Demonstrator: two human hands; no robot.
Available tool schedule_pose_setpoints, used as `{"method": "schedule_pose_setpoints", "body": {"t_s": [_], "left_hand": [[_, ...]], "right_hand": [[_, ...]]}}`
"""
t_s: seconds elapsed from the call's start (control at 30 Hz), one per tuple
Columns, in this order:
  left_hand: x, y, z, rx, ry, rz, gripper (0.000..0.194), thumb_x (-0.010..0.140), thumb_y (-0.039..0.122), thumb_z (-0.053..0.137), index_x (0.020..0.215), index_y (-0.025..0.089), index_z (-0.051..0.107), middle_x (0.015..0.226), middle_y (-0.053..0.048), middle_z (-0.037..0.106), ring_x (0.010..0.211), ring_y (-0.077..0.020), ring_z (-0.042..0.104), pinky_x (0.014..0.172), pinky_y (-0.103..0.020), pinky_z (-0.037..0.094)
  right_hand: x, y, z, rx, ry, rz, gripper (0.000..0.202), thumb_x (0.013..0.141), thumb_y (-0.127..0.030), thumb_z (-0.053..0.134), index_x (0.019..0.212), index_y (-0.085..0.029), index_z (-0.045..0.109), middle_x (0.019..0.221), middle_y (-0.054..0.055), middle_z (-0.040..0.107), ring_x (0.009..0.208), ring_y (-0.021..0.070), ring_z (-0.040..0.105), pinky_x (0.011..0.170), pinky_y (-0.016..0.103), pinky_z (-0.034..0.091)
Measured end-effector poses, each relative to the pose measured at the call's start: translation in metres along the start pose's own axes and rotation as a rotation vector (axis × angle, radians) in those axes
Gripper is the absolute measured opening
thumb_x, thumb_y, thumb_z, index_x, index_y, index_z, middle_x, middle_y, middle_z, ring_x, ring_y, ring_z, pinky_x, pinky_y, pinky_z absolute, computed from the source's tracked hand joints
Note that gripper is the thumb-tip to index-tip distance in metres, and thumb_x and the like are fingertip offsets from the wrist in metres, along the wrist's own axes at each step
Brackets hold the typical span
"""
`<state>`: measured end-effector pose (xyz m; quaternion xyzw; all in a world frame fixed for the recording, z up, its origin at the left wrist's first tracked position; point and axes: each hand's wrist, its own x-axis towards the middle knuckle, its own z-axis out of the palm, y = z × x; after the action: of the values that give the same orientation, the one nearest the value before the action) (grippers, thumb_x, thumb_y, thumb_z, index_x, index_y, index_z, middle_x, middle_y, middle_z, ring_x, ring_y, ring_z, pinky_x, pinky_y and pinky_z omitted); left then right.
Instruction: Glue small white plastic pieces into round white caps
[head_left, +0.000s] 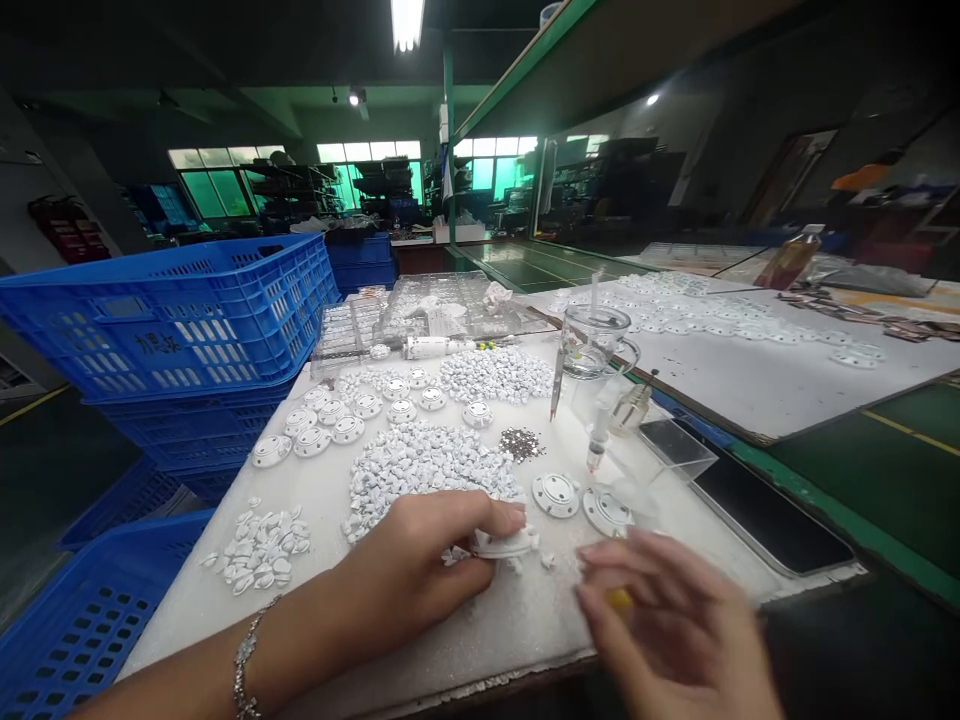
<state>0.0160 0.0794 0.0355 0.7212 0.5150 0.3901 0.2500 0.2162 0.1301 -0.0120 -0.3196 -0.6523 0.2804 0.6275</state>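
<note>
My left hand [442, 550] pinches a white round disc [506, 543] by its edge, low over the white tabletop, with small white pieces around its rim. To the right, my right hand [667, 610] is blurred, its fingers curled around a small yellow thing [619, 599] that I cannot make out. Two more white discs with dark holes, one [556, 495] and another [607, 511], lie just beyond my hands. Behind my left hand spreads a heap of small white pieces [427, 460]. A small pile of dark bits [522, 444] sits beside it.
Several finished-looking discs [348, 429] lie at the left, near a smaller pile of white pieces [262, 548]. A glass mug [596, 340], a syringe [598, 440], a clear box [679, 450] and a phone [757, 500] stand or lie rightward. Blue crates [172, 320] are stacked left.
</note>
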Motion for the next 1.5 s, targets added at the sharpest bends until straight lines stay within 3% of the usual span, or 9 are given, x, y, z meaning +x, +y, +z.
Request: {"method": "schedule_pose_setpoints", "body": {"t_s": [0.1, 0.27, 0.43, 0.8, 0.93, 1.03, 1.23, 1.37, 1.5], "left_hand": [[0.0, -0.003, -0.005, 0.028, 0.077, -0.023, 0.032, 0.081, 0.003, 0.061, 0.106, 0.025, 0.062, 0.119, 0.002, 0.073, 0.11, -0.0153, 0.068, 0.089, -0.021, 0.052], [0.0, 0.004, -0.004, 0.018, 0.116, -0.123, 0.028, 0.081, 0.005, 0.061, 0.098, 0.027, 0.061, 0.117, 0.006, 0.074, 0.098, -0.0125, 0.07, 0.082, -0.019, 0.053], [0.0, 0.013, 0.006, -0.011, 0.118, -0.296, 0.016, 0.081, 0.012, 0.062, 0.09, 0.025, 0.061, 0.111, 0.005, 0.076, 0.064, -0.0084, 0.064, 0.062, -0.019, 0.048], [0.003, 0.015, 0.005, -0.089, 0.124, -0.377, 0.008, 0.081, 0.019, 0.066, 0.087, 0.023, 0.063, 0.11, -0.001, 0.075, 0.057, -0.0086, 0.056, 0.057, -0.021, 0.044], [0.004, 0.017, 0.004, -0.324, 0.151, -0.439, 0.013, 0.082, 0.025, 0.07, 0.087, 0.021, 0.06, 0.11, -0.006, 0.073, 0.066, -0.0128, 0.066, 0.061, -0.023, 0.051], [0.006, 0.015, 0.001, -0.555, 0.165, -0.467, 0.021, 0.08, 0.027, 0.074, 0.086, 0.021, 0.055, 0.098, -0.005, 0.073, 0.072, -0.0167, 0.069, 0.068, -0.028, 0.056], [0.011, 0.008, -0.004, -0.757, 0.2, -0.584, 0.033, 0.079, 0.022, 0.077, 0.102, 0.019, 0.054, 0.079, -0.003, 0.073, 0.067, -0.0194, 0.073, 0.068, -0.028, 0.057], [0.016, 0.006, -0.007, -0.964, 0.279, -0.641, 0.036, 0.076, 0.01, 0.077, 0.102, 0.017, 0.053, 0.083, -0.005, 0.072, 0.074, -0.0213, 0.075, 0.062, -0.022, 0.058], [0.02, 0.005, -0.011, -1.055, 0.325, -0.669, 0.028, 0.078, 0.004, 0.071, 0.097, 0.015, 0.054, 0.082, -0.004, 0.07, 0.07, -0.0187, 0.075, 0.06, -0.019, 0.059]], "right_hand": [[0.019, 0.011, -0.033, -0.316, 0.107, 0.077, 0.038, 0.081, -0.042, 0.072, 0.112, -0.023, 0.06, 0.094, 0.005, 0.066, 0.076, 0.0188, 0.065, 0.072, 0.032, 0.056], [0.048, 0.046, -0.066, -0.69, -0.225, -0.008, 0.049, 0.083, -0.059, 0.062, 0.117, -0.025, 0.061, 0.109, 0.008, 0.061, 0.081, 0.0216, 0.061, 0.069, 0.034, 0.052], [0.052, 0.062, -0.06, -0.749, -0.249, -0.122, 0.032, 0.091, -0.04, 0.051, 0.115, -0.023, 0.063, 0.106, 0.008, 0.056, 0.086, 0.0216, 0.06, 0.076, 0.036, 0.051], [0.042, 0.061, -0.041, -0.821, -0.084, -0.277, 0.028, 0.097, -0.038, 0.048, 0.109, -0.019, 0.066, 0.098, 0.009, 0.053, 0.091, 0.0251, 0.053, 0.079, 0.042, 0.049], [0.036, 0.059, -0.038, -0.699, 0.052, -0.29, 0.025, 0.095, -0.034, 0.054, 0.111, -0.017, 0.063, 0.107, 0.012, 0.061, 0.101, 0.0267, 0.059, 0.086, 0.045, 0.051], [0.031, 0.049, -0.031, -0.375, 0.19, -0.258, 0.019, 0.092, -0.024, 0.06, 0.108, -0.014, 0.061, 0.115, 0.016, 0.066, 0.107, 0.0275, 0.065, 0.087, 0.043, 0.054], [0.029, 0.009, 0.0, 0.229, 0.46, -0.205, 0.028, 0.087, -0.017, 0.067, 0.104, -0.022, 0.045, 0.085, 0.004, 0.073, 0.072, 0.0224, 0.072, 0.071, 0.043, 0.058], [0.033, -0.01, 0.015, 0.416, 0.341, 0.008, 0.034, 0.082, -0.022, 0.073, 0.103, -0.024, 0.047, 0.069, -0.003, 0.068, 0.05, 0.015, 0.059, 0.052, 0.031, 0.052], [0.044, -0.011, 0.02, 0.203, 0.193, 0.024, 0.029, 0.077, -0.031, 0.081, 0.1, -0.02, 0.066, 0.08, 0.002, 0.066, 0.063, 0.0142, 0.062, 0.055, 0.026, 0.049]]}}
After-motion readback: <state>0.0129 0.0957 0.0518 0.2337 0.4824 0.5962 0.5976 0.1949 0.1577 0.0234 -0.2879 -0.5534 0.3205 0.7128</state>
